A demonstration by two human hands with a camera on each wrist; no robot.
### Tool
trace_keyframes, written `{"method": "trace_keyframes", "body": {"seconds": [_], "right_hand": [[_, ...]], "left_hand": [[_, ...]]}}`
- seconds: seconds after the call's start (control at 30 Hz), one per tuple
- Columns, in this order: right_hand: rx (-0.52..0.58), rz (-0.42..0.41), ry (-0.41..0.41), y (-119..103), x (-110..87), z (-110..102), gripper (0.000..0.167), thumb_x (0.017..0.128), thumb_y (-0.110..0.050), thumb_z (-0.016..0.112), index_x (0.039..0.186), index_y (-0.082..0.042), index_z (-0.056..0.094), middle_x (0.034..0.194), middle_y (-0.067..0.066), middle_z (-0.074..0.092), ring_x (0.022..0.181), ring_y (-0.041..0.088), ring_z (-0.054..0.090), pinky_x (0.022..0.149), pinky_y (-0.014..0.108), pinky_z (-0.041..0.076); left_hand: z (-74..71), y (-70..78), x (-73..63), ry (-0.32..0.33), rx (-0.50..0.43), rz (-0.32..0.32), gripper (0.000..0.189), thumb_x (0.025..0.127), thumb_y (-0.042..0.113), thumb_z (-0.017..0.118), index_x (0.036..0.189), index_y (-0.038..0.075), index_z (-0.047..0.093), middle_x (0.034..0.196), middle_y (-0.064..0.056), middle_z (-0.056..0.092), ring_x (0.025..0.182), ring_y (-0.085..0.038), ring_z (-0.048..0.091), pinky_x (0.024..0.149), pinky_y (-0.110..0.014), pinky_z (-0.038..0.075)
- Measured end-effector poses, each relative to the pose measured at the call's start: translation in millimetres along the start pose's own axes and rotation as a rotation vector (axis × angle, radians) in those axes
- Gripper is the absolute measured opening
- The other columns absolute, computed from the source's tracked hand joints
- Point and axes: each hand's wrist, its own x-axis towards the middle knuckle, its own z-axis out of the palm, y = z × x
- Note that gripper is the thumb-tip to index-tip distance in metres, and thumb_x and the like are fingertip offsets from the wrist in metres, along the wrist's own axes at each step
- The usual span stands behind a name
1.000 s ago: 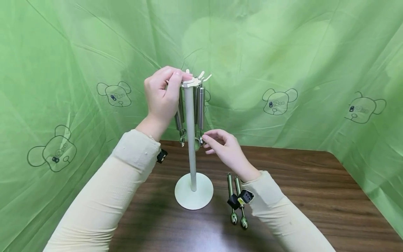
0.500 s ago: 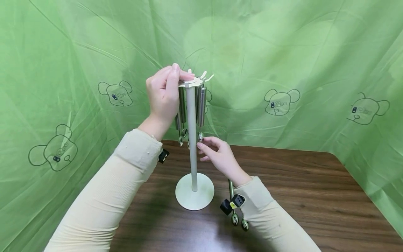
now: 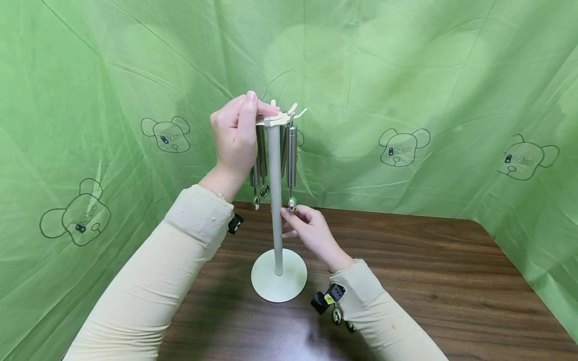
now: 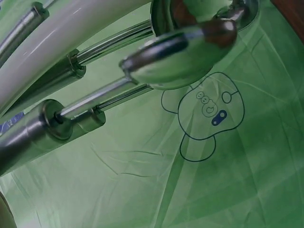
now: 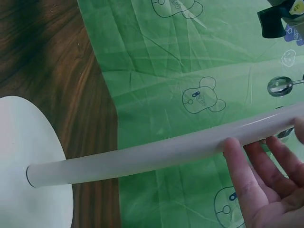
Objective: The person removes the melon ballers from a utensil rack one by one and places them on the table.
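Observation:
A white utensil stand (image 3: pixel 274 200) rises upright from a round base. My left hand (image 3: pixel 235 133) holds its hooked top, index finger laid over it and thumb raised. Several steel-handled utensils (image 3: pixel 292 160) with small, shiny scoop-like heads hang from the hooks. One scoop head (image 4: pixel 180 57) fills much of the left wrist view, with more handles beside it. My right hand (image 3: pixel 313 233) is by the middle of the pole, just below a hanging scoop. In the right wrist view its loosely bent fingers (image 5: pixel 242 175) reach the edge of the pole (image 5: pixel 156 159).
Two more metal utensils (image 3: pixel 336 316) lie on the brown wood table (image 3: pixel 442 281), mostly hidden under my right forearm. A green cloth (image 3: pixel 343 65) printed with bear faces stands around the back and sides. Black wrist cameras (image 3: pixel 236 223) are strapped at both cuffs.
My right hand has moved down and left from a hanging scoop head to the pole. Its forearm now covers more of the lying utensils. The left hand stays at the top, its thumb lifted.

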Motion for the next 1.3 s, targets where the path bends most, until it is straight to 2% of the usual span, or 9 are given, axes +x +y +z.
{"method": "trace_keyframes", "body": {"seconds": [0.17,0.3,0.43,0.63,0.83,1.0,1.17,1.3], "right_hand": [[0.001,0.015,-0.094,8,1.8,1,0.034,0.102,-0.014,0.052,0.121,0.013,0.058,0.111,0.026,0.067,0.092,0.02,0.069,0.08,0.043,0.06],[-0.004,0.028,-0.142,16,2.3,2,0.037,0.104,-0.017,0.048,0.126,0.013,0.055,0.118,0.033,0.063,0.086,0.024,0.071,0.08,0.042,0.06],[-0.007,0.013,-0.128,19,1.3,5,0.038,0.105,-0.018,0.047,0.124,0.014,0.056,0.114,0.036,0.063,0.076,0.02,0.07,0.077,0.04,0.06],[-0.046,-0.019,-0.089,23,-0.1,9,0.04,0.105,-0.023,0.047,0.122,0.011,0.059,0.11,0.035,0.064,0.077,0.02,0.069,0.075,0.036,0.06],[-0.041,-0.038,-0.049,27,-0.3,12,0.039,0.105,-0.024,0.047,0.12,0.01,0.061,0.108,0.034,0.065,0.077,0.021,0.069,0.073,0.036,0.061],[-0.054,-0.054,-0.037,28,-0.5,13,0.038,0.105,-0.023,0.047,0.119,0.009,0.062,0.106,0.033,0.066,0.077,0.02,0.069,0.072,0.036,0.061],[-0.061,-0.05,-0.03,28,-1.7,13,0.038,0.105,-0.023,0.047,0.121,0.009,0.062,0.107,0.033,0.066,0.078,0.025,0.07,0.072,0.036,0.06],[-0.044,-0.033,-0.039,28,-3.2,14,0.039,0.105,-0.023,0.047,0.122,0.009,0.06,0.111,0.035,0.065,0.078,0.022,0.07,0.074,0.036,0.06]], "left_hand": [[-0.3,0.2,0.5,0.004,0.012,0.005,0.041,0.098,0.007,0.044,0.072,-0.006,0.073,0.076,-0.021,0.072,0.074,-0.026,0.071,0.072,-0.024,0.055],[-0.9,0.3,0.5,-0.017,0.026,0.025,0.04,0.099,0.007,0.044,0.074,-0.006,0.073,0.077,-0.021,0.073,0.078,-0.03,0.072,0.076,-0.026,0.056],[-2.9,1.2,0.3,-0.05,0.034,0.039,0.04,0.1,0.006,0.043,0.078,-0.007,0.073,0.081,-0.022,0.073,0.082,-0.031,0.072,0.079,-0.028,0.056],[-7.4,2.7,-0.4,-0.098,0.028,0.005,0.038,0.1,0.006,0.043,0.082,-0.006,0.074,0.088,-0.023,0.074,0.089,-0.031,0.073,0.085,-0.029,0.055],[-9.4,4.1,-0.1,-0.133,0.064,-0.002,0.036,0.1,0.007,0.044,0.085,-0.005,0.074,0.09,-0.021,0.075,0.088,-0.029,0.069,0.084,-0.027,0.051],[-12.6,3.3,2.0,-0.135,0.116,0.013,0.033,0.1,0.009,0.046,0.088,-0.004,0.074,0.091,-0.019,0.075,0.089,-0.029,0.063,0.084,-0.026,0.045],[-16.2,2.9,2.2,-0.125,0.127,0.011,0.031,0.099,0.011,0.048,0.09,-0.004,0.073,0.094,-0.019,0.074,0.093,-0.028,0.063,0.086,-0.026,0.045],[-18.2,2.7,1.0,-0.108,0.112,0.005,0.028,0.098,0.011,0.051,0.091,-0.005,0.073,0.094,-0.019,0.073,0.093,-0.025,0.064,0.086,-0.027,0.047]]}}
